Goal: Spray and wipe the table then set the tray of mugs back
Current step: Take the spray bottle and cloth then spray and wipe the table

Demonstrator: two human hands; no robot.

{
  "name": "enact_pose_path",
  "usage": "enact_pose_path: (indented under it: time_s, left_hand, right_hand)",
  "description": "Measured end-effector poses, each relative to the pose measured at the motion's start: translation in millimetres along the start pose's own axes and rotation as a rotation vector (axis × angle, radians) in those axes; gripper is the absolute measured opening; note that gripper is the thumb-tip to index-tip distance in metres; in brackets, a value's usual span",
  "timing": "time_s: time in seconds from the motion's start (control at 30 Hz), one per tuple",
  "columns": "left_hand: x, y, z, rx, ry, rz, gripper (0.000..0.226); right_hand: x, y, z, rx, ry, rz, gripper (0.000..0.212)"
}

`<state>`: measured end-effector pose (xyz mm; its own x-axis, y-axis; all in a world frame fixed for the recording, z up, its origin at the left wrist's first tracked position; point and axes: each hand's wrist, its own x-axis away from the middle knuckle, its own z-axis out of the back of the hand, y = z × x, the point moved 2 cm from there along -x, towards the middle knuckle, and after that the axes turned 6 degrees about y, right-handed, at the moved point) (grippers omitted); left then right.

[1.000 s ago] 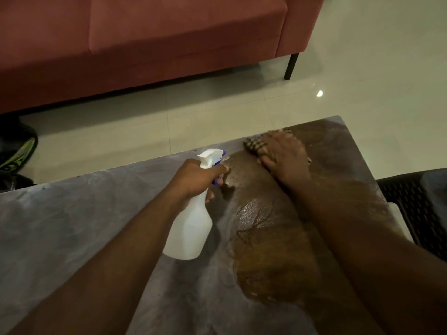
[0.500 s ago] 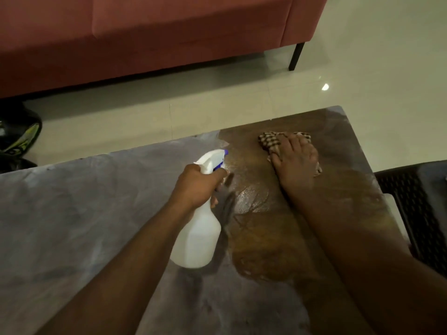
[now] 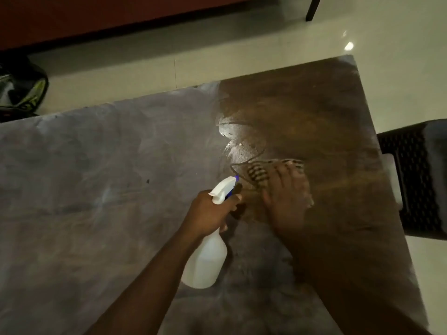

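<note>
The left hand [image 3: 208,213] is wrapped tight around the neck of the white spray bottle [image 3: 205,259], which hangs tilted just over the table [image 3: 96,189]. The right hand [image 3: 286,197] lies flat with fingers spread, pressing the checked cloth [image 3: 260,175] onto the wet brown part of the table, just beside the bottle's nozzle.

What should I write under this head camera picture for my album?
Left hand grips a white spray bottle while the right hand presses a checked cloth on the half-wiped table.
</note>
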<state>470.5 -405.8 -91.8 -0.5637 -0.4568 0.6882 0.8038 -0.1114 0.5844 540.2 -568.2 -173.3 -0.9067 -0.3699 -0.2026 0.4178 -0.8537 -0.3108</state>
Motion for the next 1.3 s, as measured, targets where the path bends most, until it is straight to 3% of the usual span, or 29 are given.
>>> enact_pose_path:
  time_s: [0.1, 0.13, 0.2, 0.27, 0.33, 0.4, 0.43, 0.5, 0.57, 0.63, 0.7, 0.8, 0.87, 0.93, 1.03, 1.1, 1.2, 1.3]
  left_hand:
    - [21, -7, -4, 0.04, 0.106, 0.008, 0.028]
    - [30, -8, -7, 0.051, 0.102, 0.009, 0.027]
    - [47, -12, -17, 0.059, 0.025, 0.024, 0.024]
    - [61, -20, -29, 0.062, -0.017, 0.037, 0.02]
    - [70, -27, -42, 0.027, 0.04, 0.036, 0.013]
    - [76, -33, -53, 0.008, 0.108, 0.035, 0.012]
    - [80, -35, -59, 0.029, 0.112, 0.043, 0.012]
    - [90, -38, -70, 0.052, 0.06, 0.057, 0.014]
    - [101, -45, -76, 0.023, 0.049, 0.075, 0.017]
    - [113, -53, -75, 0.029, 0.115, 0.088, 0.017]
    - [125, -59, -74, 0.089, 0.129, 0.108, 0.011]
    - [143, -68, -76, 0.152, 0.056, 0.129, 0.013]
    - [151, -79, -80, 0.151, 0.081, 0.139, 0.018]
    - [157, -92, -84, 0.171, 0.148, 0.149, 0.012]
    - [170, -110, -90, 0.192, 0.143, 0.166, 0.015]
    - [181, -119, -89, 0.206, 0.113, 0.174, 0.017]
    - [190, -130, -81, 0.215, 0.17, 0.168, 0.024]
    - [193, -143, -71, 0.229, 0.198, 0.167, 0.028]
  right_hand:
    - [71, 12, 15, -0.021, -0.233, 0.767, 0.044]
    - [84, 34, 27, -0.054, -0.302, 0.895, 0.043]
    - [88, 74, 46, -0.104, -0.321, 0.829, 0.044]
    - [73, 93, 52, -0.028, -0.243, 0.495, 0.047]
    - [59, 77, 49, 0.06, -0.143, 0.142, 0.051]
    - [65, 44, 36, 0.063, -0.087, -0.001, 0.051]
    - [75, 29, 33, 0.038, -0.098, 0.053, 0.05]
    - [108, 21, 31, 0.002, -0.179, 0.358, 0.05]
    - [134, 40, 46, -0.023, -0.265, 0.678, 0.045]
    - [139, 73, 59, -0.033, -0.319, 0.844, 0.048]
    - [129, 101, 66, -0.002, -0.336, 0.735, 0.056]
    - [119, 87, 67, 0.02, -0.2, 0.233, 0.058]
    - [133, 52, 58, 0.043, -0.131, 0.039, 0.052]
    - [166, 23, 49, 0.018, -0.173, 0.169, 0.051]
    - [238, 32, 68, -0.049, -0.252, 0.602, 0.042]
    - [252, 61, 92, -0.1, -0.29, 0.578, 0.039]
    - [230, 96, 99, 0.015, -0.19, 0.161, 0.04]
    - [207, 65, 77, 0.174, -0.05, -0.27, 0.046]
